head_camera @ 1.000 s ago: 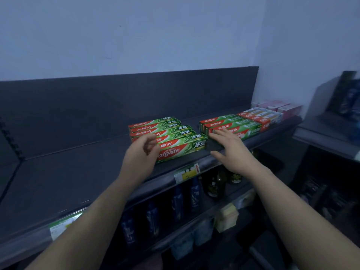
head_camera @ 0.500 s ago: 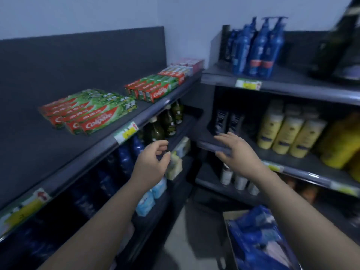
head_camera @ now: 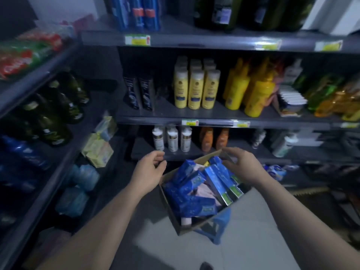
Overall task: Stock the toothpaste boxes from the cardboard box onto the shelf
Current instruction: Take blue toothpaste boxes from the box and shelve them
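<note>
A cardboard box [head_camera: 171, 213] stands on the floor, filled with several blue toothpaste boxes [head_camera: 196, 203]. My left hand [head_camera: 150, 172] hovers at the box's left rim, fingers loosely curled and holding nothing. My right hand [head_camera: 243, 166] hangs over the box's far right corner, fingers relaxed and spread downward above the blue boxes, holding nothing. The green and red toothpaste boxes [head_camera: 25, 53] lie blurred on the top shelf [head_camera: 48, 69] at the upper left.
Dark bottles [head_camera: 56, 114] and blue packs [head_camera: 21, 154] fill the left shelves. Yellow bottles [head_camera: 196, 88] and orange bottles [head_camera: 214, 139] line the shelves ahead. A blue plastic bag [head_camera: 218, 227] lies against the box. Pale floor [head_camera: 194, 254] stretches in front of me.
My view has swung from the top shelf down to the floor. Both hands left the green toothpaste boxes and dropped to the cardboard box.
</note>
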